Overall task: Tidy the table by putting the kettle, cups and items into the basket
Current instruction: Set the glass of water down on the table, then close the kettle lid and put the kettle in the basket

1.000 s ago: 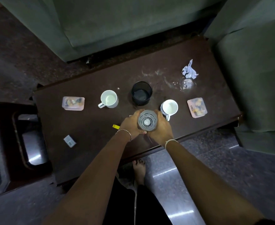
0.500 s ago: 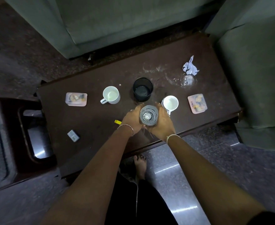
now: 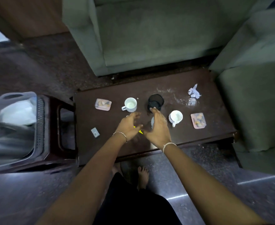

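Over the front middle of the dark table (image 3: pixel 214 130), my left hand (image 3: pixel 130 126) and my right hand (image 3: pixel 157 129) hover with fingers spread, holding nothing. A clear glass (image 3: pixel 152 122) shows only as a sliver behind my right palm. Beyond the hands stand a white mug (image 3: pixel 130 104), a black cup (image 3: pixel 156 102) and a second white mug (image 3: pixel 176 117). Two pink snack boxes (image 3: pixel 103 104) (image 3: pixel 198 120), a small grey box (image 3: pixel 95 132), a yellow scrap (image 3: pixel 140 131) and a crumpled paper (image 3: pixel 193 92) also lie on the table. The grey basket (image 3: pixel 39 120) is at the far left.
The basket rests on a dark stool (image 3: pixel 63 143) beside the table's left end and holds a white bag (image 3: pixel 16 113). A wet patch (image 3: pixel 191 102) marks the table near the paper. Green sofas (image 3: pixel 149 38) close in behind and to the right. My bare foot (image 3: pixel 143 176) is below the table's front edge.
Both hands have let go of the glass and opened, moving slightly apart. The view has swung left and pulled back, bringing the basket into sight.
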`<state>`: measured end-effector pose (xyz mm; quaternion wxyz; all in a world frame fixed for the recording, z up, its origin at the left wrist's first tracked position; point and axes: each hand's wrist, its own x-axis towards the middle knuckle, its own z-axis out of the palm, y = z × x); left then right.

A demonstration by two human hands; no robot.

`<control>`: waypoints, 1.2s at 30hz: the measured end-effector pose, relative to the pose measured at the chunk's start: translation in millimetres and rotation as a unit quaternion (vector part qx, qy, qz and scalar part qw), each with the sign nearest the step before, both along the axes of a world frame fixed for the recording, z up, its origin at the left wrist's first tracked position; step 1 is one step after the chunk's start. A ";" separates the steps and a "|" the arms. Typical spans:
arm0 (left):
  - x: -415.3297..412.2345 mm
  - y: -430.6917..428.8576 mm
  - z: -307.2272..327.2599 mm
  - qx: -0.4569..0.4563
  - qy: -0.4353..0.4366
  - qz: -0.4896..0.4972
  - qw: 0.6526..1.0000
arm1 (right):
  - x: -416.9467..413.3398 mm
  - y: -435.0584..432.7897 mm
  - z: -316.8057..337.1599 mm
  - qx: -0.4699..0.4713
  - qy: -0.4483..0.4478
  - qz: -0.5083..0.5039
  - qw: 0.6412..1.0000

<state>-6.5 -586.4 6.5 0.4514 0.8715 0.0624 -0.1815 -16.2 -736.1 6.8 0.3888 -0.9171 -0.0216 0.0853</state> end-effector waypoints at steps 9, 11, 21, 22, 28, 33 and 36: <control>-60.3 115.8 53.6 0.005 -0.058 0.167 0.984 | -21.4 109.2 64.5 0.021 -0.037 0.176 0.984; -75.3 142.9 60.3 -0.003 -0.065 0.208 0.976 | -28.2 139.8 72.1 0.027 -0.043 0.216 0.975; -169.3 323.1 88.8 0.034 -0.095 0.425 0.900 | -66.3 340.9 94.9 -0.011 -0.048 0.425 0.904; -175.9 341.6 89.5 0.040 -0.097 0.436 0.894 | -69.8 360.8 96.2 -0.011 -0.045 0.431 0.901; -191.6 444.5 86.6 0.065 -0.076 0.462 0.881 | -84.6 471.6 95.7 -0.047 -0.053 0.456 0.887; -183.0 511.9 75.2 0.137 -0.055 0.434 0.889 | -86.0 539.4 89.8 -0.088 -0.081 0.446 0.887; -170.9 539.4 65.6 0.208 -0.040 0.397 0.893 | -83.3 565.2 80.2 -0.141 -0.106 0.468 0.866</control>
